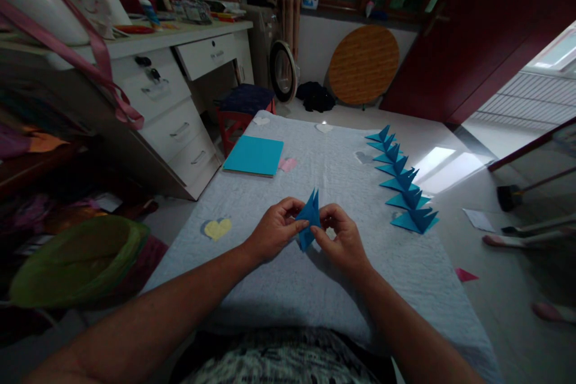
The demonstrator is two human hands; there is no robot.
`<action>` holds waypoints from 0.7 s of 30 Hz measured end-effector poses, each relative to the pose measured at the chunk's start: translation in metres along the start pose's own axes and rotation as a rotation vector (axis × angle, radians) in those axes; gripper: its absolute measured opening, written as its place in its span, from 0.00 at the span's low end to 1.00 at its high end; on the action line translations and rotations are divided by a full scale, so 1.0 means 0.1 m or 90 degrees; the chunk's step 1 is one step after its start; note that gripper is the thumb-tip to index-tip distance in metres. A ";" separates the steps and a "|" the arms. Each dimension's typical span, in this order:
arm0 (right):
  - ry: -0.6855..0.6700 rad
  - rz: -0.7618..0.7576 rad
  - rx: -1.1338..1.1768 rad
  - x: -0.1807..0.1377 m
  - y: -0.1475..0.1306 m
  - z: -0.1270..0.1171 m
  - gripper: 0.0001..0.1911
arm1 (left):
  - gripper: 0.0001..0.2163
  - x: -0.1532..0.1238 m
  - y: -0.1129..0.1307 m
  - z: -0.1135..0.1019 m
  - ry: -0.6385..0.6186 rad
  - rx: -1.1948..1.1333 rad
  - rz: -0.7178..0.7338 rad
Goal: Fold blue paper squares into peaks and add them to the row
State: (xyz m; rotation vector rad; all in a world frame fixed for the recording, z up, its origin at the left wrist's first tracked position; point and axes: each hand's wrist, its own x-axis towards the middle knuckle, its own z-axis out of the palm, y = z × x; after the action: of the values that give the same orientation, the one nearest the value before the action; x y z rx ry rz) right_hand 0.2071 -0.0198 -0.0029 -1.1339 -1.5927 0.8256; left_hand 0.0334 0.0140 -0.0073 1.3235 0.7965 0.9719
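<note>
Between my two hands is a folded blue origami paper (pixel 309 213), held just above the table with two narrow points sticking up. My left hand (pixel 278 228) pinches its left side between thumb and fingers. On the other side, my right hand (pixel 341 236) grips the right edge, its thumb on the front near the middle. A row of several finished-looking blue origami cranes (pixel 407 186) stands along the table's right side. Flat at the far left of the table lies a stack of square blue paper (pixel 254 156).
A pale cloth with heart patches, one a yellow heart (pixel 218 228), covers the table (pixel 252 288). To the left are a white drawer desk (pixel 173 126) and a green-lined bin (pixel 81 258). A stool (pixel 246 99) stands beyond the far left corner. Pink paper (pixel 465 275) lies at right.
</note>
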 end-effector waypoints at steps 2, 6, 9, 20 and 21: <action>-0.024 -0.036 -0.029 0.00 -0.03 0.00 0.07 | 0.10 0.00 0.00 0.01 -0.020 -0.032 -0.004; -0.030 -0.097 -0.059 0.00 -0.07 -0.01 0.05 | 0.08 -0.02 0.02 0.01 -0.061 -0.045 0.002; -0.022 -0.156 -0.047 -0.01 -0.09 -0.02 0.06 | 0.06 -0.04 0.05 -0.01 -0.050 0.037 0.045; -0.021 -0.218 -0.079 -0.04 -0.08 -0.08 0.14 | 0.11 -0.08 0.03 -0.04 -0.019 0.151 0.171; -0.026 -0.225 -0.077 -0.04 -0.08 -0.08 0.15 | 0.09 -0.08 0.04 -0.04 -0.018 0.163 0.183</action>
State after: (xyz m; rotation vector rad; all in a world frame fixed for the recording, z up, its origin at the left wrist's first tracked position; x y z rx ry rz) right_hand 0.2129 -0.0261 0.0058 -0.8849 -1.8289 0.5277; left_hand 0.0261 0.0084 -0.0039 1.7039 0.7382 1.0993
